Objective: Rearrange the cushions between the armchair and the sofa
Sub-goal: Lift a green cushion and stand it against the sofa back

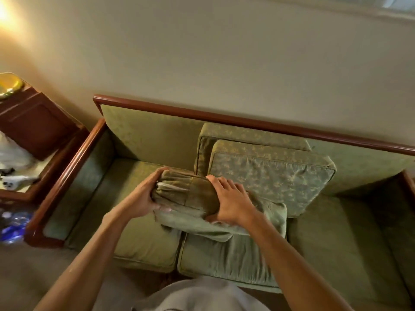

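A green sofa (143, 239) with a dark wooden frame stands against the wall. Two patterned green back cushions (271, 176) lean one in front of the other on its backrest, right of the middle. I hold an olive-green cushion (197, 194) over the seat, its open end showing white filling on the left. My left hand (143, 198) grips that left end. My right hand (231, 200) grips the cushion's right part, fingers over the top and thumb underneath. Beneath it lies a paler green cushion (265, 218) on the seat.
A dark wooden side table (38, 124) stands left of the sofa with a yellow-green object and white things on it. Blue and clear plastic items (13, 223) lie on the floor by the sofa's left arm. The sofa's left and right seats are bare.
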